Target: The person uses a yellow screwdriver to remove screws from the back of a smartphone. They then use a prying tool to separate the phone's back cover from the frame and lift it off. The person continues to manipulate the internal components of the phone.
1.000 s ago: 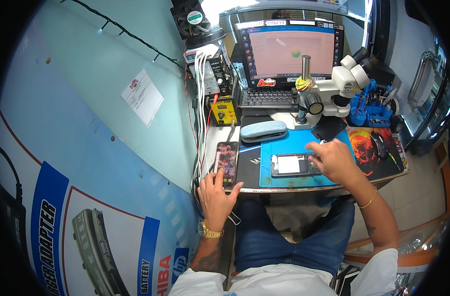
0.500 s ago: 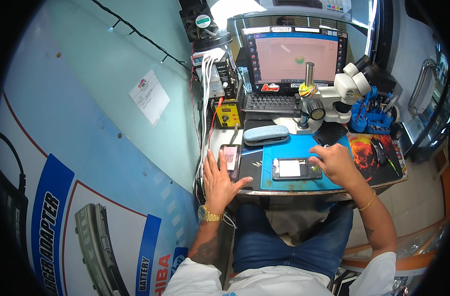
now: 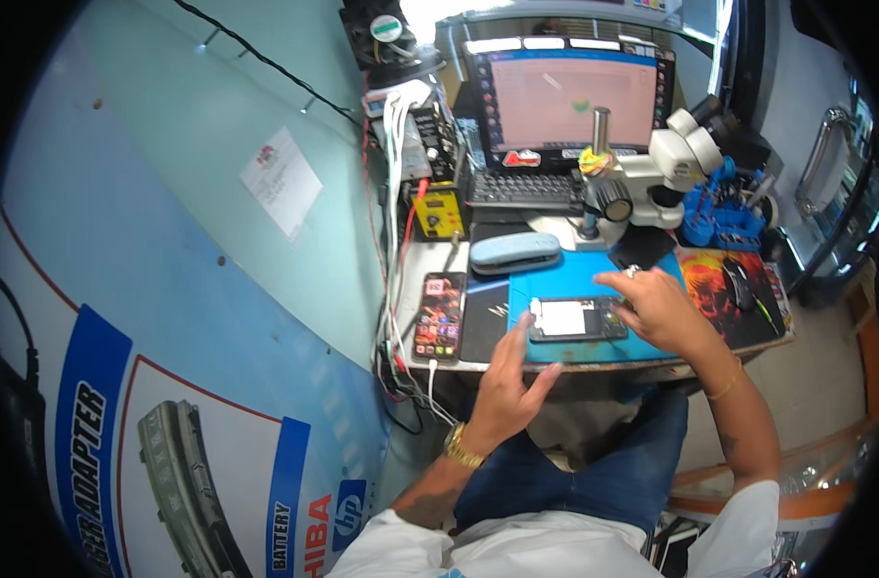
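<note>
An opened-up phone (image 3: 562, 320) with a white panel inside and a dark frame lies on the blue work mat (image 3: 594, 352). At its left end my left hand (image 3: 519, 387) hovers or touches, fingers stretched and thumb apart, holding nothing. Over the right end is my right hand (image 3: 666, 310); its index finger and thumb are apart, with nothing visible between them. Something silvery, perhaps a ring, shows at its fingers. To the left of the mat rests a smartphone (image 3: 439, 316) with a lit home screen and a white cable at its lower end.
A light blue case (image 3: 515, 252) lies at the mat's upper left. Behind stand a microscope (image 3: 642, 178), a keyboard (image 3: 524, 189) and a monitor (image 3: 574, 101). At right are a blue tool holder (image 3: 724, 226) and a mouse (image 3: 738, 285). A yellow device (image 3: 439, 212) and cables stand left.
My left hand has moved right, from the lit smartphone to the opened phone. The smartphone's display went from a square code to a home screen. My right hand stays near the opened phone.
</note>
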Demonstrator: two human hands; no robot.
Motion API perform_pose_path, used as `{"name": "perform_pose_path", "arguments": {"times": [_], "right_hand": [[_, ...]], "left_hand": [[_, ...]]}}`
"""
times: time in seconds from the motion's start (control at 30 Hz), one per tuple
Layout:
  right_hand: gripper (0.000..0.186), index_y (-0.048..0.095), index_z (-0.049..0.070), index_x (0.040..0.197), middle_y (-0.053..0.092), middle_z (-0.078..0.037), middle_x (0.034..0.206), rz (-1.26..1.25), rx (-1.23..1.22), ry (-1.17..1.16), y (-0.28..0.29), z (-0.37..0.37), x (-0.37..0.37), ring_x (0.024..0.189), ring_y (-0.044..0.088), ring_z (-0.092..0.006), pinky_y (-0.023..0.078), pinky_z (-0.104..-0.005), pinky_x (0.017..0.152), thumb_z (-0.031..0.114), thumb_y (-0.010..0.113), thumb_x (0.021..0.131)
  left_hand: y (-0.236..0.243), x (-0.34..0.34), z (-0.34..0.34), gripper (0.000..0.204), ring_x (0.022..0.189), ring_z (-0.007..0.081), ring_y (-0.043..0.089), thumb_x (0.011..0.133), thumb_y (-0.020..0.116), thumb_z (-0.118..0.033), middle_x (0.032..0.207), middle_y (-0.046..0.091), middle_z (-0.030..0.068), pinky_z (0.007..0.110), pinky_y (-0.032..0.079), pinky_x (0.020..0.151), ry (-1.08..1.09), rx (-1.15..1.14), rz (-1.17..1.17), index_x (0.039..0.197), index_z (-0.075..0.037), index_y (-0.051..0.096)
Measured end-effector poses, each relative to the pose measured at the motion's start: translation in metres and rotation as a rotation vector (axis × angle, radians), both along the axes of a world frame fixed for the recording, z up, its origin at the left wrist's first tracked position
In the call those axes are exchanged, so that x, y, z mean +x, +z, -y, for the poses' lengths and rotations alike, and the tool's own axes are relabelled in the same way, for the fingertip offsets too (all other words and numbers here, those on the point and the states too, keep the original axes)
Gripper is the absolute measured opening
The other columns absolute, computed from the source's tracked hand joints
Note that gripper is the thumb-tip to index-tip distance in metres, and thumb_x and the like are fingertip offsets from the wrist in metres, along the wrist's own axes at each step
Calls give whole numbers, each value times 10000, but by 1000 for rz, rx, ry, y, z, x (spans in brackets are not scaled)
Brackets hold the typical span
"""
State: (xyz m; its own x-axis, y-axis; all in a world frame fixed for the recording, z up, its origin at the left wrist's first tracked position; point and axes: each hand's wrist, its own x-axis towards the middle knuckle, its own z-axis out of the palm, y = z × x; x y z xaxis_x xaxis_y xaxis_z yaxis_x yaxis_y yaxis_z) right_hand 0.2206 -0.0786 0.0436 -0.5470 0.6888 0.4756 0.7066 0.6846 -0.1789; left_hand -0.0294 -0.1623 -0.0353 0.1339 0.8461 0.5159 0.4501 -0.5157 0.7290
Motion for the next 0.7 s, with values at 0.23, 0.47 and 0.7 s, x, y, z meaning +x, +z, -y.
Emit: {"name": "perform_pose_path", "arguments": {"times": [0.23,0.47,0.7], "right_hand": [[403,616,129,1282,722,-122,929,161,-168,12,4,-2,-21,937,693,-360,509,-468,853,192,671,888],[331,646,133,1182,698,-151,797,100,-71,-25,-7,-11,-8,778,699,-376,538,-485,663,289,708,897],[377,642,114,1248,728,-174,945,30,-173,-57,-5,-9,-3,884,704,-383,550,-491,745,214,713,892]], "left_hand": [[-35,51,-77,387,1265,370,580,909,699,-69,1306,657,194,455,401,1135,-233,64,-51,1285,6,648],[-29,64,-95,421,913,313,626,697,906,-144,1005,703,81,402,489,830,-91,223,-67,1062,-64,713],[-38,52,-89,300,1192,319,592,732,877,-224,1175,691,79,473,418,1023,-97,254,-318,995,-122,774]]}}
